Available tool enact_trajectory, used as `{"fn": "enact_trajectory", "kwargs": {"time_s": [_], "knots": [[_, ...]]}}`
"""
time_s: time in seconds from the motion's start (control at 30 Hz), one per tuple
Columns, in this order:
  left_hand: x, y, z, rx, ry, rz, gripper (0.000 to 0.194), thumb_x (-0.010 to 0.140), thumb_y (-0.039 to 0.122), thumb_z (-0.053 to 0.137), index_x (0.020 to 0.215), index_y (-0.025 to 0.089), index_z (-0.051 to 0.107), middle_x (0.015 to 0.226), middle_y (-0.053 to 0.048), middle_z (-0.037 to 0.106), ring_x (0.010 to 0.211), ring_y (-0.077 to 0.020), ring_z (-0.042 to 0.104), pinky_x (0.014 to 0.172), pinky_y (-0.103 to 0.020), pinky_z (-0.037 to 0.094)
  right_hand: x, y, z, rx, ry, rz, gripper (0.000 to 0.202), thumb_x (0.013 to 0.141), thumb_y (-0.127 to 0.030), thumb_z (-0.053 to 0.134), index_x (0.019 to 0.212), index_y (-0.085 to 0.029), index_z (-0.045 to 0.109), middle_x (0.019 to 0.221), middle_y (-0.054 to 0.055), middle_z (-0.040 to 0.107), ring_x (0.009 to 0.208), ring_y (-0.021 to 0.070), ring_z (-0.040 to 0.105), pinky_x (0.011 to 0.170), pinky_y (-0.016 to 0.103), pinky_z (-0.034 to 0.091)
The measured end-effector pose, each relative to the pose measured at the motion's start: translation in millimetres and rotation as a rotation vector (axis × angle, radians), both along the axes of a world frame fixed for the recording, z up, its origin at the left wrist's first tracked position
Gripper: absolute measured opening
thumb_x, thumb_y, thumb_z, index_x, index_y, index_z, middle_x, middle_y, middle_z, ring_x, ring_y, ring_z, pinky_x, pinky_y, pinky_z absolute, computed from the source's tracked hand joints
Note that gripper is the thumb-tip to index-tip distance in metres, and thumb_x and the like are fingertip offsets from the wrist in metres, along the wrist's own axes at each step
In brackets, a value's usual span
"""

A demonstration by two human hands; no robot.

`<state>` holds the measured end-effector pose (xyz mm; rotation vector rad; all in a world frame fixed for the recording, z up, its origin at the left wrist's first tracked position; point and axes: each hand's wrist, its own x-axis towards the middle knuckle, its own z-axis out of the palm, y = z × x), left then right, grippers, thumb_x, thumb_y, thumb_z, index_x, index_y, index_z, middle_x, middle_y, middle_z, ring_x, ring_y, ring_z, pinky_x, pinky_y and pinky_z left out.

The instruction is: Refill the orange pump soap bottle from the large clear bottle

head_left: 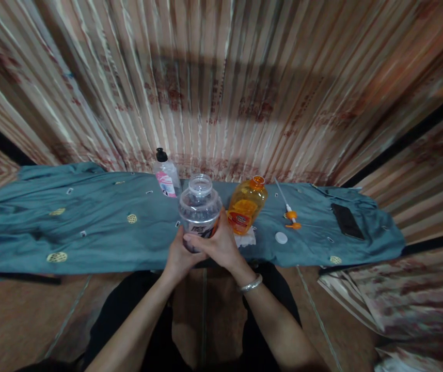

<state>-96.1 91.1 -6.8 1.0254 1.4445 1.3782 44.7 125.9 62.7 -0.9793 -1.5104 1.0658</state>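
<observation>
Both of my hands are closed around a large clear plastic bottle (199,206) with an open neck and a dark label. My left hand (178,258) grips its lower left side, and my right hand (221,240) wraps its lower right side, the thumb across the front. Just right of it stands an uncapped bottle of orange liquid (247,205) with a red label, on a white tissue (248,238). An orange-and-white pump top (291,216) with a long tube lies farther right, near a round white cap (281,237).
A clear bottle with a black pump and pink label (166,175) stands behind on the left. A black phone (346,221) lies at the right of the narrow table, which has a blue-green cloth (101,222). Pleated curtains (221,93) hang close behind it.
</observation>
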Motion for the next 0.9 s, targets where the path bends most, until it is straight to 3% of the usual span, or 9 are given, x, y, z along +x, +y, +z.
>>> {"fn": "enact_trajectory", "kwargs": {"time_s": [0.1, 0.17, 0.27, 0.33, 0.4, 0.5, 0.73, 0.8, 0.9], "knots": [[0.2, -2.7, 10.1, 0.002, -0.057, -0.037, 0.094, 0.04, 0.037, 0.117, 0.123, 0.02, 0.076, 0.112, -0.008, 0.085, 0.114, -0.0391, 0.081, 0.116, -0.059, 0.062, 3.9, -3.5, 1.0, -0.028, 0.07, -0.037, 0.1, 0.063, -0.041, 0.107, 0.152, -0.027, 0.064, 0.133, 0.008, 0.086, 0.123, 0.0323, 0.083, 0.112, 0.047, 0.067], [0.2, -3.7, 16.7, 0.017, -0.136, -0.06, 0.114, 0.033, 0.043, 0.116, 0.137, 0.022, 0.073, 0.135, -0.014, 0.083, 0.136, -0.0435, 0.076, 0.127, -0.058, 0.055, 7.5, -5.7, 2.8, -0.035, 0.091, -0.071, 0.096, 0.062, -0.04, 0.108, 0.147, -0.027, 0.067, 0.129, 0.007, 0.087, 0.12, 0.0312, 0.083, 0.111, 0.046, 0.067], [2.3, -5.5, 23.8, 0.015, -0.298, -0.079, 0.118, 0.05, 0.076, 0.104, 0.15, 0.025, 0.067, 0.165, -0.019, 0.069, 0.158, -0.0435, 0.063, 0.131, -0.055, 0.052, 12.7, -8.4, 11.2, -0.014, 0.114, -0.1, 0.097, 0.062, -0.048, 0.109, 0.147, -0.027, 0.067, 0.131, 0.008, 0.087, 0.12, 0.0321, 0.083, 0.114, 0.049, 0.067], [6.7, -8.1, 26.7, -0.043, -0.409, -0.102, 0.108, 0.067, 0.095, 0.084, 0.146, 0.023, 0.07, 0.163, -0.021, 0.071, 0.154, -0.0452, 0.066, 0.125, -0.059, 0.058, 15.1, -11.3, 20.3, -0.002, 0.147, -0.091, 0.098, 0.062, -0.054, 0.109, 0.147, -0.026, 0.068, 0.131, 0.009, 0.087, 0.12, 0.0334, 0.084, 0.113, 0.051, 0.068], [13.1, -12.1, 28.6, -0.134, -0.506, -0.138, 0.101, 0.074, 0.101, 0.072, 0.136, 0.022, 0.076, 0.149, -0.023, 0.079, 0.141, -0.0481, 0.075, 0.112, -0.065, 0.065, 15.7, -15.3, 29.8, 0.003, 0.186, -0.071, 0.097, 0.063, -0.057, 0.108, 0.146, -0.025, 0.07, 0.129, 0.01, 0.087, 0.119, 0.0339, 0.084, 0.112, 0.052, 0.069], [21.0, -18.6, 30.7, -0.235, -0.622, -0.159, 0.094, 0.074, 0.101, 0.072, 0.127, 0.025, 0.079, 0.133, -0.019, 0.086, 0.123, -0.0467, 0.083, 0.097, -0.065, 0.071, 12.3, -20.6, 38.3, 0.001, 0.213, -0.03, 0.098, 0.064, -0.059, 0.108, 0.148, -0.026, 0.069, 0.127, 0.009, 0.088, 0.117, 0.034, 0.085, 0.113, 0.052, 0.069], [11.2, -18.1, 34.9, -0.308, -0.781, -0.039, 0.06, 0.082, 0.078, 0.079, 0.112, 0.027, 0.077, 0.109, -0.011, 0.087, 0.097, -0.0341, 0.084, 0.078, -0.046, 0.072, 12.2, -28.1, 32.8, 0.063, 0.074, 0.015, 0.117, 0.069, -0.062, 0.107, 0.168, -0.031, 0.054, 0.149, 0.011, 0.08, 0.135, 0.0361, 0.079, 0.122, 0.056, 0.064], [6.0, -16.4, 37.5, -0.315, -0.816, -0.004, 0.057, 0.085, 0.075, 0.076, 0.113, 0.026, 0.077, 0.108, -0.012, 0.087, 0.093, -0.0335, 0.084, 0.072, -0.043, 0.069, 31.6, -29.7, 35.9, 0.205, -0.004, -0.074, 0.116, 0.075, -0.061, 0.105, 0.173, -0.035, 0.048, 0.163, 0.012, 0.071, 0.152, 0.0372, 0.069, 0.131, 0.058, 0.057], [-0.9, -16.0, 43.7, -0.323, -0.86, 0.036, 0.055, 0.091, 0.071, 0.071, 0.118, 0.023, 0.075, 0.108, -0.015, 0.086, 0.089, -0.0337, 0.085, 0.066, -0.04, 0.066, 77.6, -19.7, 38.2, 0.445, -0.049, -0.331, 0.11, 0.088, -0.06, 0.096, 0.177, -0.037, 0.037, 0.18, 0.013, 0.053, 0.172, 0.0381, 0.048, 0.141, 0.063, 0.043]]}}
